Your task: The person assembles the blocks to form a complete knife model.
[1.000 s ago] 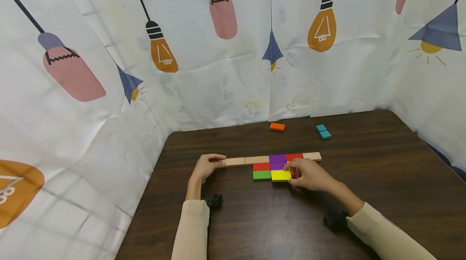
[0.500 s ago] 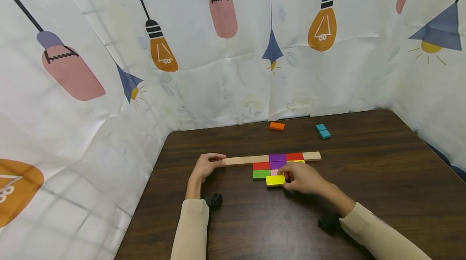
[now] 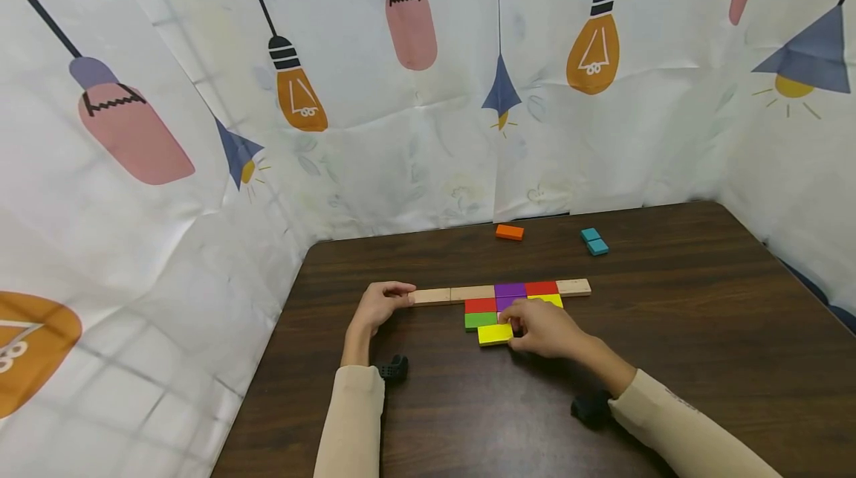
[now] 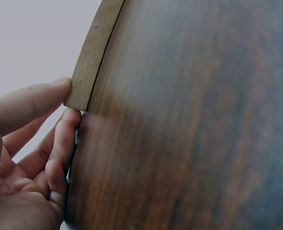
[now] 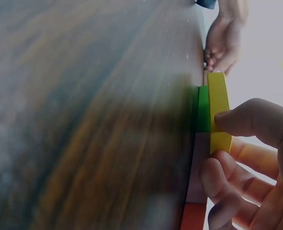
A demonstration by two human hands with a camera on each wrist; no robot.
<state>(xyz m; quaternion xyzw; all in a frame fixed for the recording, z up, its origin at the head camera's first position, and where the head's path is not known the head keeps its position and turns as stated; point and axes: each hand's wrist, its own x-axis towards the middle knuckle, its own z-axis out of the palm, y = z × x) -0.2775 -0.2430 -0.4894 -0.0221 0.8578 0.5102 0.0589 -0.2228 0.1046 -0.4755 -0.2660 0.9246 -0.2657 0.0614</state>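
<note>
My right hand (image 3: 548,328) pinches a yellow wooden block (image 3: 495,335) between thumb and fingers, just in front of a green block (image 3: 480,320). In the right wrist view the yellow block (image 5: 219,103) is above the green one (image 5: 203,110), with a pink block (image 5: 198,167) beside it. My left hand (image 3: 380,305) holds the left end of a plain wooden block (image 3: 431,297), its thumb (image 4: 55,93) on that end. Flat rows continue rightward with another plain block (image 3: 472,293), purple (image 3: 510,290), red (image 3: 542,288) and plain (image 3: 574,287) blocks. My right fingers partly hide the front rows.
Towards the back of the dark wooden table (image 3: 428,255) lie an orange block (image 3: 510,233) and two teal blocks (image 3: 594,241). Lamp-patterned white cloth (image 3: 414,166) hangs behind and to the left.
My right hand has drawn the yellow block off the right part of the front row and moved it left and nearer, to in front of the green block. The left hand stays put.
</note>
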